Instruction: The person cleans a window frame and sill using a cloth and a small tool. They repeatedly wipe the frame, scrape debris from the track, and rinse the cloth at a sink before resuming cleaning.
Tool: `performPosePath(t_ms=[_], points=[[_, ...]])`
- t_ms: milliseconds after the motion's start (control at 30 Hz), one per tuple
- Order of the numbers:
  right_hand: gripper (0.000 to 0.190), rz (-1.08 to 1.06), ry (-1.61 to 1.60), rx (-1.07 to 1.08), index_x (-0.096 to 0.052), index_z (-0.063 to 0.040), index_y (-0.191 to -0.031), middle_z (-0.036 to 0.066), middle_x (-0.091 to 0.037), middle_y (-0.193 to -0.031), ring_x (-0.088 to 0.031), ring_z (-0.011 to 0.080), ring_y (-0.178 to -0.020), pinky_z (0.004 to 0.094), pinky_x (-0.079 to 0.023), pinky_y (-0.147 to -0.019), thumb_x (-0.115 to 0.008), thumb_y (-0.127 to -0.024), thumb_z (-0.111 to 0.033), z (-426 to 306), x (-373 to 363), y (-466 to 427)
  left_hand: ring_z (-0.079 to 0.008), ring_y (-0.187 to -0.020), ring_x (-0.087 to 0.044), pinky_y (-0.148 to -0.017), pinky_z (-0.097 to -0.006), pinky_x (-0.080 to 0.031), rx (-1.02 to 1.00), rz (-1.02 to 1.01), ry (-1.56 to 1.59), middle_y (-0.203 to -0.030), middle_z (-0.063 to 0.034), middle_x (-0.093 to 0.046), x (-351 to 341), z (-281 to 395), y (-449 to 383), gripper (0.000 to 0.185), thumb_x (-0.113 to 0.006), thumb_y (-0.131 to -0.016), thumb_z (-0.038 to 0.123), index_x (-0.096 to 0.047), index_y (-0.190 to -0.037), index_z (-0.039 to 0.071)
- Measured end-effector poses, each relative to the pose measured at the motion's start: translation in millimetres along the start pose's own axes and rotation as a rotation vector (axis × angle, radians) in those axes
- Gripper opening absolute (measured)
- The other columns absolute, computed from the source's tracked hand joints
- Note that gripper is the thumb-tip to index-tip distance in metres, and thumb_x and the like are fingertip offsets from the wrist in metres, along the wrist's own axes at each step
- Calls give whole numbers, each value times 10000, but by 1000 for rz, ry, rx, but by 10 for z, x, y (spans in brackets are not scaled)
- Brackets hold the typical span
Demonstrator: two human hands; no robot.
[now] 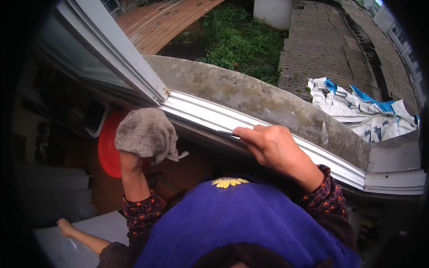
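Note:
My left hand (130, 162) is raised at the left, mostly hidden under a grey-brown cloth (145, 132) that is draped over its fingers. With my right hand (274, 147) I grip a thin dark flat tool (226, 133), whose tip lies at the inner edge of the white window track (207, 115). Most of the tool is hidden in the fingers, so its kind cannot be told. The track runs slantwise from the upright white window frame (124, 50) at upper left to the corner at lower right.
Outside the track lies a concrete ledge (228, 80), with crumpled white and blue sheeting (362, 110) beyond it. Below my left hand is a red basin (109, 150). Another person's arm (83, 238) rests over a white surface (110, 222) at lower left.

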State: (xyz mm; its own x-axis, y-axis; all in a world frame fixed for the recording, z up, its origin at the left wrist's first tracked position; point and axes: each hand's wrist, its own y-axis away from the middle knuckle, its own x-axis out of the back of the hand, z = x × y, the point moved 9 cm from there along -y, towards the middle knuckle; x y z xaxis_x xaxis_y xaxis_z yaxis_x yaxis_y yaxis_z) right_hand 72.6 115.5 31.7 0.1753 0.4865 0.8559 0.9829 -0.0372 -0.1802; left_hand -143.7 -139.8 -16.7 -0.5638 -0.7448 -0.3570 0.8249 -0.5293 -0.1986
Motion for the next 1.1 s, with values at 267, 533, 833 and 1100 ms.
performPosePath(t_ms=[267, 533, 833, 1100], points=[[388, -64, 138, 62, -617, -41, -1217, 184, -675, -813, -671, 401, -719, 492, -529, -619, -588, -831, -29, -78, -225, -245, -333, -1015, -654, -941, -428, -498, -474, -218, -1144, -1107, -125, -705, -775, -107, -121, 363, -839, -770, 177, -720, -1101, 84], [310, -27, 215, 33, -656, -23, -1137, 204, -683, -783, -697, 376, -708, 477, -552, -601, -614, -839, -99, -269, -539, -675, -327, -1018, -546, -939, -458, -427, -746, -266, -1476, -999, -72, -656, -1410, -118, 3, 341, -808, -747, 293, -706, -1029, 132], [331, 355, -990, 63, -610, -38, -1381, -33, -580, -752, -475, 36, -640, 197, -390, -579, -527, -1065, -92, -115, 452, -612, -396, -1176, -636, -999, -569, -546, 103, -416, 599, -1342, -234, -600, -1435, 42, -856, 654, -660, -960, 454, -508, -1416, 11], [286, 607, -52, -195, -704, -22, -1193, 136, -753, -1028, -713, 239, -868, 306, -534, -769, -654, -914, 17, 837, 1115, 1051, -243, -975, -558, -876, -386, -475, 61, -407, 511, -1039, -113, -573, -1721, 440, -873, 480, -559, -1009, 480, -528, -1150, 22]])
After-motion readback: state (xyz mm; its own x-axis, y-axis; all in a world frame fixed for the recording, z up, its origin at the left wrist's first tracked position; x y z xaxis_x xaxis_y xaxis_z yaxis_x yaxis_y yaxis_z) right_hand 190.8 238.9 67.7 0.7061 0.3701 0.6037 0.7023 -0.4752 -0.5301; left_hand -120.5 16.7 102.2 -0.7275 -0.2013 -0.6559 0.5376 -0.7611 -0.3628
